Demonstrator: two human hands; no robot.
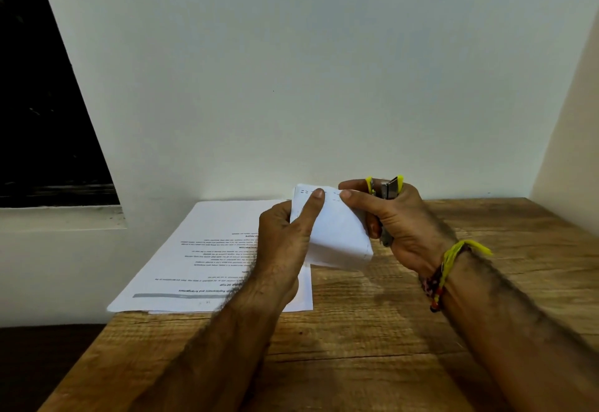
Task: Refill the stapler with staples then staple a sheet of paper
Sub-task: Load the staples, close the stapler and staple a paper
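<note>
A folded white sheet of paper (337, 233) is held up above the wooden table (356, 347), with several staple marks along its top edge. My left hand (285, 236) grips its left side, thumb pressed near the top edge. My right hand (395, 223) holds a small yellow and metal stapler (389, 187) upright in the palm, its jaws sticking out above the fingers. The right thumb also pinches the paper's top right corner. The stapler's lower part is hidden by my fingers.
A stack of printed sheets (210, 259) lies on the table's far left, reaching the wall. A white wall (308, 87) closes off the back and right side. A dark window (42, 120) is at the left. The table's left edge drops off near the stack.
</note>
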